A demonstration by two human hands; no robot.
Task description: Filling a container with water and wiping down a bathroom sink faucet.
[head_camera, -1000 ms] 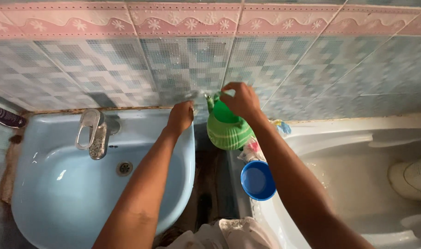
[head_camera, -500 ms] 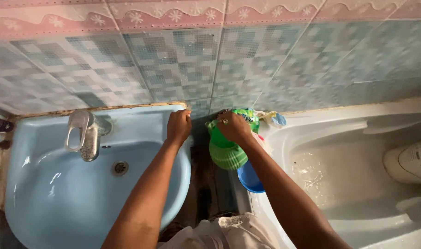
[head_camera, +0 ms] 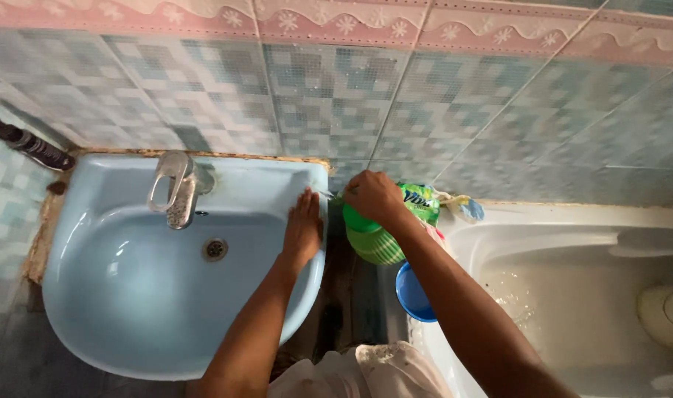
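Observation:
My left hand lies flat, fingers together, on the right rim of the light blue washbasin. My right hand is closed over the top of a green ribbed plastic jug that sits in the gap between the basin and the white bathtub. A thin pale thing pokes out between the two hands; I cannot tell what it is. A green packet and a small blue-and-yellow item lie just behind the jug on the tub's corner.
A metal tap stands at the back of the basin above the drain. A blue round bowl sits below the jug. A dark bottle lies at the far left. A white object rests inside the tub at right. Tiled wall behind.
My right hand came down from the wall onto the jug's top. My left hand slid from the basin's back corner to lie flat on its right rim. The view shifted right.

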